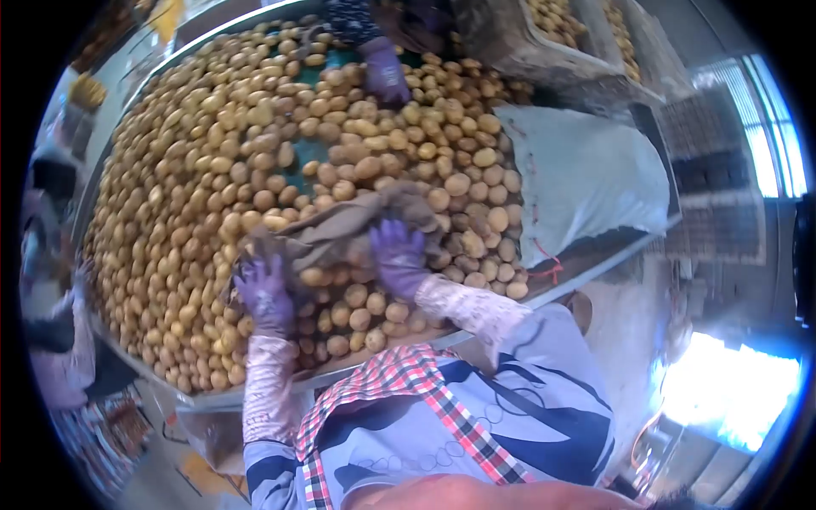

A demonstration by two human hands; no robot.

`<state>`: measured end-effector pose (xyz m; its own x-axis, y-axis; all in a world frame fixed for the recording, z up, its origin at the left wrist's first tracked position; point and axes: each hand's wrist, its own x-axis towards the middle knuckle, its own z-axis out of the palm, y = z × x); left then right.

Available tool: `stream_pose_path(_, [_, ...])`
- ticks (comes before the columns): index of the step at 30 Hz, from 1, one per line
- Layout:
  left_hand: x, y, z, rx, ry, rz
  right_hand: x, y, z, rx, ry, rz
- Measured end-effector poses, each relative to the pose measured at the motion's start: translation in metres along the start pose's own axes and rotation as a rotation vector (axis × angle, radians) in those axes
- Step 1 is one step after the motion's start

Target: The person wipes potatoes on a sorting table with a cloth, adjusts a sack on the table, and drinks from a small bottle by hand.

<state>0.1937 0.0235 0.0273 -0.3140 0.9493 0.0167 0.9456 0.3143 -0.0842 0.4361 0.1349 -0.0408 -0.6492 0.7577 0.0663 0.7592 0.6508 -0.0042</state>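
Observation:
Potatoes (195, 187) cover a wide table, with green surface showing between some of them. A brown cloth (340, 225) lies bunched across the potatoes. My left hand (263, 289), in a purple glove, rests at the cloth's left end with its fingers spread. At the cloth's right part is my right hand (398, 255), also gloved in purple, fingers apart and lying on the fabric. Whether either palm pinches any cloth is hidden.
Another person's purple-gloved hand (386, 75) reaches onto the potatoes from the far side. A pale sack (586, 174) lies at the table's right. Crates (552, 51) with potatoes stand at the back right. Another person (64, 340) is at the left edge.

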Motion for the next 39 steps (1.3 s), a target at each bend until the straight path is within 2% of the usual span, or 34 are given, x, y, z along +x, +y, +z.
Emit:
stream_pose_path(1, [0.021, -0.018, 0.031, 0.071, -0.036, -0.03, 0.019, -0.015, 0.011, 0.042, 0.055, 0.019])
stream_pose_path(2, [0.049, -0.021, -0.004, -0.098, -0.17, -0.1, 0.038, -0.028, 0.021, 0.085, 0.111, 0.032])
stream_pose_path(3, [0.068, -0.043, 0.019, -0.309, -0.127, -0.24, 0.062, -0.043, 0.01, 0.228, 0.018, 0.081])
stream_pose_path(4, [0.087, -0.051, 0.025, -0.415, 0.086, -0.183, 0.091, -0.058, -0.002, 0.377, -0.065, 0.134])
stream_pose_path(6, [0.124, -0.061, 0.029, -0.2, 0.053, -0.197, 0.152, -0.072, 0.034, 0.348, 0.081, 0.023])
stream_pose_path(8, [0.148, -0.066, 0.031, -0.198, 0.042, -0.193, 0.205, -0.087, 0.025, 0.194, 0.273, 0.069])
stream_pose_path(9, [0.151, -0.068, 0.031, -0.221, 0.055, -0.175, 0.226, -0.089, 0.021, 0.223, 0.283, 0.083])
stream_pose_path(11, [0.144, -0.074, 0.065, -0.197, 0.208, -0.173, 0.243, -0.097, 0.01, 0.279, 0.374, 0.118])
stream_pose_path(12, [0.137, -0.076, 0.072, -0.134, 0.257, -0.196, 0.239, -0.099, 0.009, 0.293, 0.313, 0.086])
stream_pose_path(14, [0.117, -0.065, 0.044, -0.45, 0.464, 0.02, 0.201, -0.093, -0.04, 0.503, 0.174, 0.017])
stream_pose_path(16, [0.089, -0.052, 0.009, -0.666, 0.41, 0.129, 0.16, -0.093, -0.037, 0.502, 0.229, -0.083])
stream_pose_path(17, [0.072, -0.053, 0.009, -0.825, 0.329, 0.073, 0.137, -0.089, -0.042, 0.459, 0.158, -0.147])
stream_pose_path(18, [0.056, -0.053, 0.009, -0.98, 0.248, 0.014, 0.113, -0.08, -0.062, 0.566, 0.125, -0.2])
stream_pose_path(19, [0.043, -0.047, -0.01, -0.945, 0.253, -0.005, 0.095, -0.076, -0.048, 0.556, 0.057, -0.255])
stream_pose_path(20, [0.032, -0.053, -0.016, -0.954, 0.227, 0.054, 0.075, -0.069, -0.049, 0.569, 0.095, -0.273])
stream_pose_path(21, [0.018, -0.06, -0.019, -0.962, 0.2, 0.109, 0.057, -0.057, -0.07, 0.614, -0.027, -0.275])
stream_pose_path(22, [0.005, -0.064, -0.023, -0.969, 0.171, 0.16, 0.049, -0.05, -0.057, 0.636, -0.242, -0.195])
stream_pose_path(23, [-0.009, -0.06, -0.032, -0.874, 0.268, 0.195, 0.024, -0.04, -0.032, 0.95, -0.198, -0.036])
stream_pose_path(24, [-0.025, -0.061, -0.035, -0.804, 0.271, 0.201, -0.004, -0.018, -0.092, 1.013, -0.065, -0.08])
stream_pose_path(25, [-0.042, -0.064, -0.039, -0.732, 0.273, 0.202, -0.019, -0.001, -0.099, 0.894, 0.048, -0.157])
stream_pose_path(26, [-0.059, -0.066, -0.041, -0.657, 0.276, 0.199, -0.037, 0.012, -0.093, 0.855, -0.085, -0.047])
stream_pose_path(27, [-0.076, -0.07, -0.036, -0.716, 0.199, 0.134, -0.046, 0.022, -0.123, 0.933, 0.04, -0.028])
stream_pose_path(28, [-0.091, -0.069, -0.036, -0.821, 0.081, 0.034, -0.075, 0.039, -0.069, 0.946, 0.219, 0.066])
stream_pose_path(29, [-0.104, -0.061, -0.029, -0.853, 0.084, 0.022, -0.076, 0.044, -0.087, 0.784, 0.047, 0.111])
stream_pose_path(30, [-0.113, -0.045, -0.034, -0.886, 0.088, 0.011, -0.071, 0.038, -0.129, 0.574, 0.138, -0.022])
stream_pose_path(32, [-0.126, -0.005, -0.057, -0.746, -0.002, 0.05, -0.107, 0.038, -0.049, 0.175, -0.082, -0.078])
stream_pose_path(33, [-0.134, 0.006, -0.047, -0.522, -0.066, 0.063, -0.123, 0.021, -0.009, 0.014, -0.085, -0.137])
stream_pose_path(34, [-0.142, 0.013, -0.025, -0.299, -0.133, 0.076, -0.113, 0.004, -0.012, 0.028, -0.121, -0.129])
stream_pose_path(36, [-0.131, 0.015, 0.021, -0.28, 0.018, 0.076, -0.08, -0.024, -0.033, 0.043, -0.19, -0.121])
stream_pose_path(37, [-0.118, 0.011, 0.032, -0.273, 0.098, 0.076, -0.064, -0.034, -0.032, 0.075, -0.128, -0.192])
stream_pose_path(39, [-0.09, 0.006, 0.006, -0.325, 0.081, 0.049, -0.029, -0.055, -0.03, 0.06, 0.029, -0.244])
